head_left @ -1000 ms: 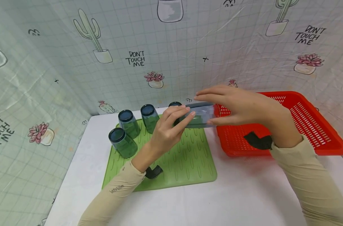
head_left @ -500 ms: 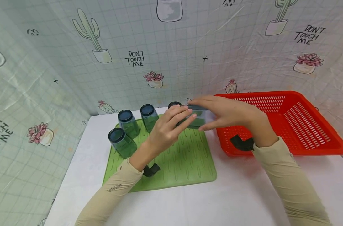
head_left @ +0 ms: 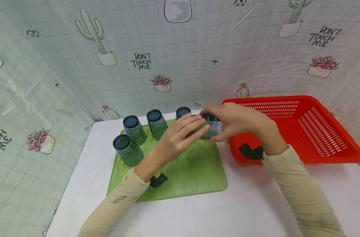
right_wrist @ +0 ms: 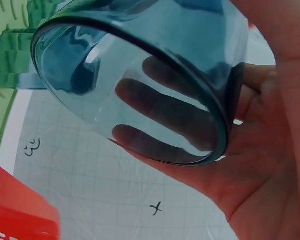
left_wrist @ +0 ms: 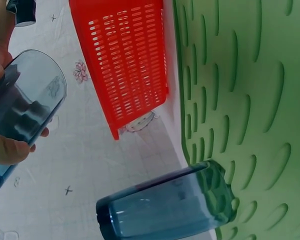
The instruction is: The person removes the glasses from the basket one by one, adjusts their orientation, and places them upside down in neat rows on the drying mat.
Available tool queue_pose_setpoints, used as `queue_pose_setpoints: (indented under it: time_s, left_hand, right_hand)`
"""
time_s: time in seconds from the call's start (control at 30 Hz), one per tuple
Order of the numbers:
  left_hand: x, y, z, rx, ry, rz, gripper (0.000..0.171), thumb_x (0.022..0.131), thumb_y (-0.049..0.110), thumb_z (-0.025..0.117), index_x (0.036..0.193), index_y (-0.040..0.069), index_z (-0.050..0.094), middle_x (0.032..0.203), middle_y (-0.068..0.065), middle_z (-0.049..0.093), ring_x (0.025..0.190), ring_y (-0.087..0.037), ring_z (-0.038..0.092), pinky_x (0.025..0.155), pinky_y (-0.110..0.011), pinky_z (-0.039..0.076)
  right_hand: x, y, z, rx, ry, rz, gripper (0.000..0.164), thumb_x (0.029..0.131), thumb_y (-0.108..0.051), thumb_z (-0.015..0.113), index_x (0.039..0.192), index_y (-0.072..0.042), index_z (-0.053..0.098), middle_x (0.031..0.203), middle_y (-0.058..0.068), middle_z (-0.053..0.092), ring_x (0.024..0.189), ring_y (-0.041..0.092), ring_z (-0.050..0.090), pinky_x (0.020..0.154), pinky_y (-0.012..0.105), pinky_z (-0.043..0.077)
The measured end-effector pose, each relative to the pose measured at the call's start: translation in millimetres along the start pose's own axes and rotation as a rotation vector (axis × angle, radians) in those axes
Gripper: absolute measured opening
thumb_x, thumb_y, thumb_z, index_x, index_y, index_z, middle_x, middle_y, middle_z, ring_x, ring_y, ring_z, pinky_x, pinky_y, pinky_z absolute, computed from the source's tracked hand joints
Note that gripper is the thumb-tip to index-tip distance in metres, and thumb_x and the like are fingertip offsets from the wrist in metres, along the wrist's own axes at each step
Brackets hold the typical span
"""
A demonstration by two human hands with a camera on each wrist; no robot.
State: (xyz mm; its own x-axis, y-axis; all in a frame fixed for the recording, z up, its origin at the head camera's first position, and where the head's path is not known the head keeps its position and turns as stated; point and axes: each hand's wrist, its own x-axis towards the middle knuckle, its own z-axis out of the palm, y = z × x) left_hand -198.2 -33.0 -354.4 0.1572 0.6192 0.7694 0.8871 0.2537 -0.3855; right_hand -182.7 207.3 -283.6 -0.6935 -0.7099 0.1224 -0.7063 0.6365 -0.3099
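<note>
A blue-tinted drinking glass is held tilted on its side above the far right of the green mat. My left hand holds its left end, the thumb hidden from the head view. My right hand grips the right end with thumb and fingers around it. The right wrist view shows this glass's open rim and my curled fingers through its wall. Several similar glasses stand on the mat, among them a front left one, a middle one and a back one.
A red plastic basket with slotted walls stands at the right, just behind my right wrist. The white tabletop runs along the front. A printed curtain closes off the back and left side.
My right hand has come left from beside the basket and closed around the right end of the glass. The glass has dipped slightly. My left hand has barely moved and keeps its hold.
</note>
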Motion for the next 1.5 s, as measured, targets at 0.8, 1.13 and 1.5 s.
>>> queue_pose_setpoints:
  time_s: [0.8,1.13,1.5]
  left_hand:
    - [-5.8,7.7,-19.4,-0.757,0.181,-0.613,0.082,0.098,0.033,0.064,0.154,-0.010,0.023,0.159,-0.026,0.031,0.148,-0.039,0.032,0.122,-0.054,0.028]
    - [15.1,12.4,-26.9,-0.974,0.206,-0.797,0.091,0.097,0.053,0.064,0.156,-0.005,0.025,0.160,-0.019,0.033,0.146,-0.034,0.035,0.122,-0.051,0.029]
    - [33.8,14.7,-24.3,-0.962,0.104,-0.847,0.096,0.092,0.061,0.065,0.158,0.003,0.028,0.160,-0.012,0.039,0.146,-0.020,0.040,0.121,-0.038,0.034]
  right_hand:
    - [-17.6,10.3,30.0,0.558,0.463,-0.208,0.080,0.058,0.013,0.092,0.131,0.004,0.060,0.112,0.009,0.074,0.099,0.015,0.072,0.089,0.024,0.059]
    - [-24.1,-6.8,54.2,0.816,0.580,-0.123,0.070,0.064,0.023,0.083,0.127,0.011,0.055,0.110,0.005,0.073,0.092,0.019,0.072,0.088,0.030,0.060]
    - [-23.1,-13.9,75.3,0.822,0.571,0.091,0.074,0.072,0.009,0.087,0.136,-0.001,0.053,0.109,-0.002,0.076,0.096,0.018,0.071,0.084,0.029,0.062]
